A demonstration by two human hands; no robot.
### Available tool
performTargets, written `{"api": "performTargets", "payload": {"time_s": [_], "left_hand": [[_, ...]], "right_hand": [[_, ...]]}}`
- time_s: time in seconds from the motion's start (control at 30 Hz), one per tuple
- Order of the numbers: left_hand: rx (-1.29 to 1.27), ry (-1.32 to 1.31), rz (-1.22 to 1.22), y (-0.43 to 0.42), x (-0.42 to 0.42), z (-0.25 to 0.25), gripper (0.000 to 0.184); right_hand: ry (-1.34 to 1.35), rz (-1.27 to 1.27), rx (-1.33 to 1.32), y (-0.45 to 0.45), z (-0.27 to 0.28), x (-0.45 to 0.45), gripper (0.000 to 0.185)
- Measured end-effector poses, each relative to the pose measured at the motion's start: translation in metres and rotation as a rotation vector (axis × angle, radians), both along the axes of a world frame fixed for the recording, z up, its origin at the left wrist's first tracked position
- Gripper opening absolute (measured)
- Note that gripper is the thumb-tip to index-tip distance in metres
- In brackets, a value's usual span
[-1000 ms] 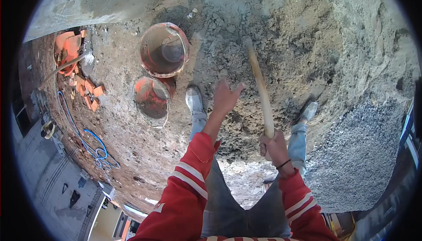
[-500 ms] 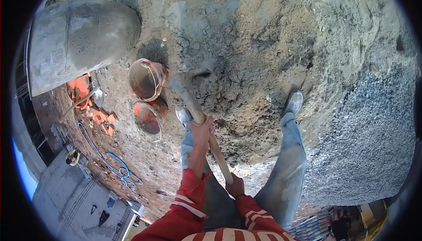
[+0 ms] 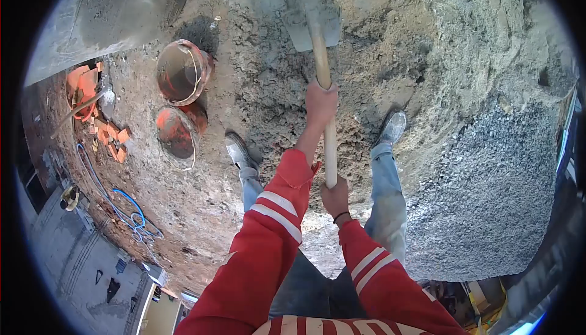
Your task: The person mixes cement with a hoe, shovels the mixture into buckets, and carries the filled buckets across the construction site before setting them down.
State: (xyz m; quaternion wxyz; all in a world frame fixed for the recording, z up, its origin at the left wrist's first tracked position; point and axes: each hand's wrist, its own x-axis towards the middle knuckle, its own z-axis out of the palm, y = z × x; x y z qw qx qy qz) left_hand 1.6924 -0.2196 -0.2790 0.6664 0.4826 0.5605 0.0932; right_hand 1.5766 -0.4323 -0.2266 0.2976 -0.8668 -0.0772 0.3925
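Note:
My left hand [image 3: 321,106] is wrapped round the middle of the wooden handle of a shovel [image 3: 321,57]. Lower down, my right hand [image 3: 335,197] grips the handle's end, close to my body. The flat, grey-coated blade points away from me and rests at the wet grey mix [image 3: 262,48] spread on the ground; part of its far edge blends into the mix. Between my feet lies a rough patch of brownish, clumped material [image 3: 351,124].
Two mortar-stained orange buckets [image 3: 179,72] stand at the left, below a big grey rounded drum [image 3: 122,11]. Further left are broken bricks [image 3: 111,138], an orange tub [image 3: 82,87] and a blue hose [image 3: 131,210]. A gravel heap [image 3: 488,194] fills the right side.
The shovel has swung from the left, near the buckets, forward and right over the mix. Both hands stay on its handle, and my arms are stretched further out.

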Motion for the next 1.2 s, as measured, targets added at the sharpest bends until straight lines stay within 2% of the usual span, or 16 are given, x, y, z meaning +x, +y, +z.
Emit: {"api": "performTargets", "payload": {"time_s": [0.03,0.07,0.1,0.2,0.33,0.4,0.43,0.53,0.6,0.67,0.83,0.9,1.0,1.1,1.17,1.2], "left_hand": [[0.029,0.159,-0.136,-0.063,-0.052,-0.093,0.022],[-0.099,0.395,-0.186,-0.106,-0.086,-0.132,0.026],[-0.190,0.588,-0.232,-0.113,-0.089,-0.120,0.025],[-0.372,0.445,-0.259,-0.110,-0.102,-0.093,0.019],[-0.638,0.210,0.247,-0.155,-0.123,-0.032,0.017],[-0.991,0.048,0.538,-0.142,-0.119,0.047,0.011],[-0.986,0.056,0.538,-0.149,-0.121,0.051,0.011],[-0.895,0.185,0.740,-0.174,-0.116,0.066,0.013],[-0.794,0.142,0.884,-0.192,-0.112,0.082,0.015],[-0.631,0.001,0.903,-0.153,-0.096,0.151,0.021],[-0.003,-0.453,0.565,0.029,-0.059,0.266,0.026],[0.317,-0.415,0.465,0.096,-0.035,0.288,0.032],[0.306,-0.408,0.340,0.137,-0.033,0.231,0.025],[0.228,-0.167,0.212,0.108,-0.053,0.121,0.019],[0.212,0.220,0.039,0.009,-0.109,-0.024,0.025],[-0.076,0.395,-0.088,-0.054,-0.144,-0.074,0.043]], "right_hand": [[0.189,-0.072,-0.131,-0.020,0.020,-0.032,0.008],[0.511,-0.335,-0.241,-0.029,0.031,-0.045,0.006],[0.623,-0.380,-0.207,-0.030,0.044,-0.043,0.007],[0.674,-0.365,-0.228,-0.007,0.095,-0.017,0.010],[0.648,-0.028,-0.280,-0.047,0.184,0.032,0.018],[0.183,0.372,-0.036,-0.106,0.219,0.052,0.021],[0.260,0.424,-0.177,-0.125,0.234,0.065,0.021],[0.215,0.663,-0.381,-0.207,0.219,0.102,0.017],[0.071,0.774,-0.312,-0.236,0.187,0.116,0.012],[-0.028,0.624,-0.158,-0.227,0.157,0.115,0.010],[-0.115,0.421,0.295,-0.038,0.124,0.096,0.018],[-0.182,0.418,0.386,0.050,0.121,0.086,0.026],[-0.104,0.310,0.436,0.152,0.105,0.068,0.026],[0.065,0.141,0.384,0.119,0.029,0.017,0.028],[0.216,0.092,0.033,0.039,0.021,-0.032,0.032],[0.068,0.125,-0.008,-0.014,0.007,-0.075,0.020]]}}
